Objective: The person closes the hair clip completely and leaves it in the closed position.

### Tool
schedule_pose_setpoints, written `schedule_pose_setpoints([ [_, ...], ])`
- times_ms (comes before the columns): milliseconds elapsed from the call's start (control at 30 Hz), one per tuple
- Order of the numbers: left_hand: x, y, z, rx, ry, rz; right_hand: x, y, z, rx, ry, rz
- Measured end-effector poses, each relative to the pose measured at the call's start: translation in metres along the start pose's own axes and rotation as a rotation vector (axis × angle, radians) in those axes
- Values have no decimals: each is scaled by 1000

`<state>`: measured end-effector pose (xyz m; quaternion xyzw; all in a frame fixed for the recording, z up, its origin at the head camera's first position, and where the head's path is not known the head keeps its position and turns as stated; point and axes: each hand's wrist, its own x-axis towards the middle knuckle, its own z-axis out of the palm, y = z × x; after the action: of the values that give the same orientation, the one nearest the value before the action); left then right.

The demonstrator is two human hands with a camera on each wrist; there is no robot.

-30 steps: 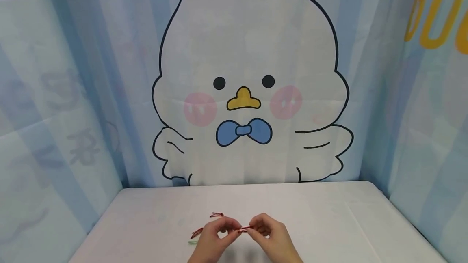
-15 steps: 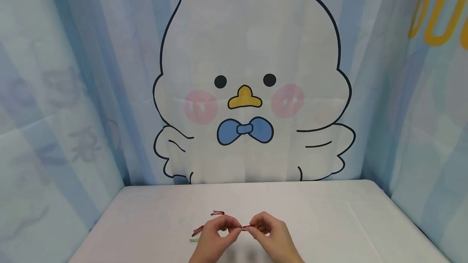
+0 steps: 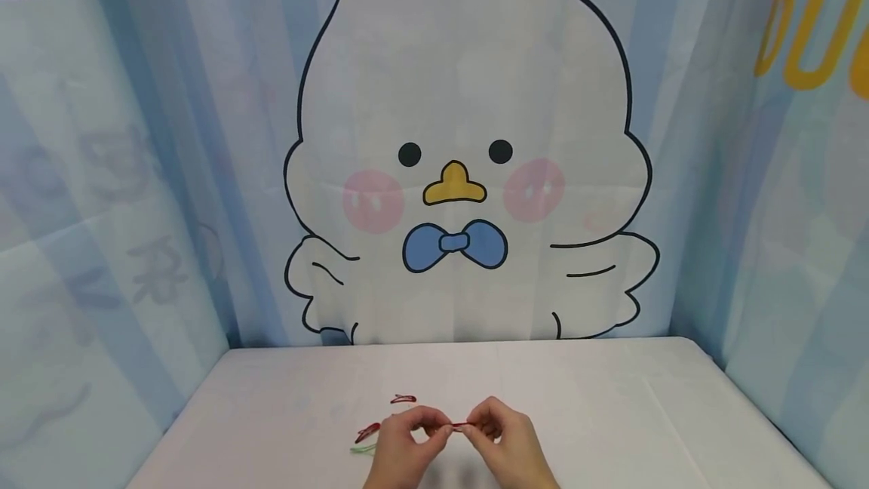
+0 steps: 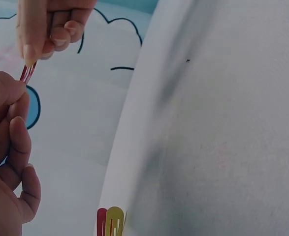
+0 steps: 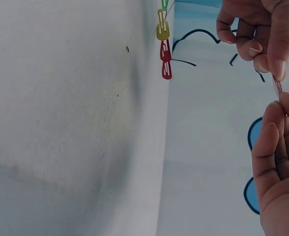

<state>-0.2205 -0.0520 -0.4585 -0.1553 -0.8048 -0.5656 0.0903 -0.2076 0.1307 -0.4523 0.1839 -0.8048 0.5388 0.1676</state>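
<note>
A red snap hair clip [image 3: 459, 425] is held level between both hands above the table. My left hand [image 3: 410, 445] pinches one end with thumb and forefinger; my right hand [image 3: 506, 440] pinches the other end the same way. In the left wrist view, only the middle of the clip [image 4: 27, 73] shows between the fingertips. From the right wrist, the clip [image 5: 277, 87] appears edge-on, so I cannot tell whether it is snapped open or closed. The remaining fingers of both hands are curled in.
Left of my hands on the white table [image 3: 611, 406] lie a red clip [image 3: 403, 398], another red clip [image 3: 367, 432] and a green clip [image 3: 363, 449], partly behind my left hand. A yellow clip [image 5: 162, 30] shows among them in the wrist views. Printed curtains [image 3: 258, 172] enclose the table.
My left hand and wrist have shifted slightly to the right, uncovering more of the green clip. Both hands keep hold of the red clip; my right hand has barely moved.
</note>
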Motion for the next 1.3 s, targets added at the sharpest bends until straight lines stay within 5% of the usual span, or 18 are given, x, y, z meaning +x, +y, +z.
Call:
schedule_pose_setpoints([
  [167, 1, 0, 2, 6, 11, 21, 0, 0, 0, -25, 26, -55],
  [333, 2, 1, -2, -34, -25, -42, 2, 2, -1, -78, -15, -102],
  [633, 5, 2, -4, -67, -48, -78, 3, 12, 0, -207, 24, -389],
  [833, 7, 0, -4, -82, -80, -89, 6, 18, -2, -227, 50, -504],
  [1000, 7, -2, -5, -70, -81, -91, 5, 19, -1, -205, 28, -485],
  [1300, 9, -1, -13, -8, -45, -67, 5, 10, -4, -201, -20, -221],
])
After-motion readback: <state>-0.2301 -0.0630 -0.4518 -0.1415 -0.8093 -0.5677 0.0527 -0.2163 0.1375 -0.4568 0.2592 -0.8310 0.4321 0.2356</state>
